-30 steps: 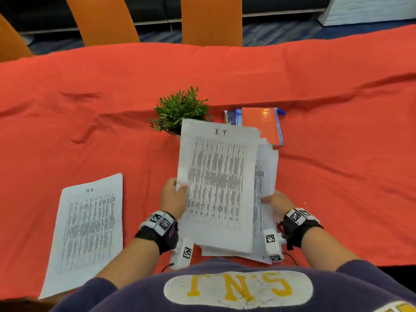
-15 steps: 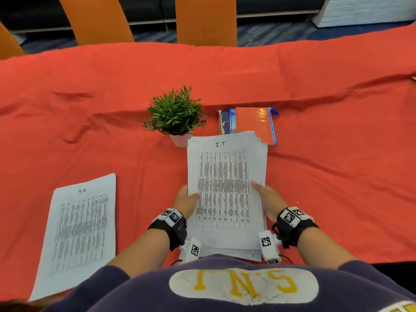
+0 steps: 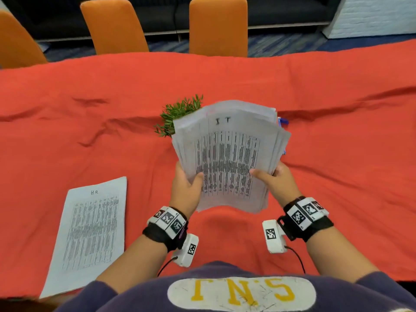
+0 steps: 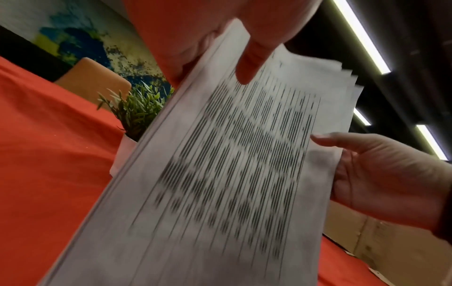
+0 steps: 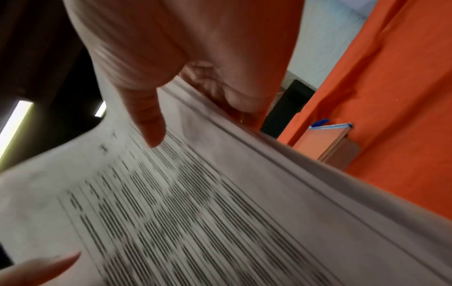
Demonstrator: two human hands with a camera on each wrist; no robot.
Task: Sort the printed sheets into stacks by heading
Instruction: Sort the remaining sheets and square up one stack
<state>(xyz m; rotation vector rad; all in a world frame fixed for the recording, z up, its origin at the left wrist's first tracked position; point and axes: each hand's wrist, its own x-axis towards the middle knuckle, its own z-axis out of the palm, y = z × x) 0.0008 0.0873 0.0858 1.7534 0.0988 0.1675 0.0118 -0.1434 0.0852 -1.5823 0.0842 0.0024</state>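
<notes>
Head view: both hands (image 3: 231,188) grasping thick, fanned paper stack (image 3: 227,154), above wrinkled red cloth (image 3: 90,131).

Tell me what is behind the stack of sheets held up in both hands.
Behind the stack of sheets, part of a green plant shows, and a blue edge on the right. Whatever else lies there is covered.

The sheaf of sheets (image 3: 227,158) is held above the table (image 3: 337,131) between both hands, in front of the plant (image 3: 177,113), with the HR sheet (image 3: 90,230) lying flat well to its left.
</notes>
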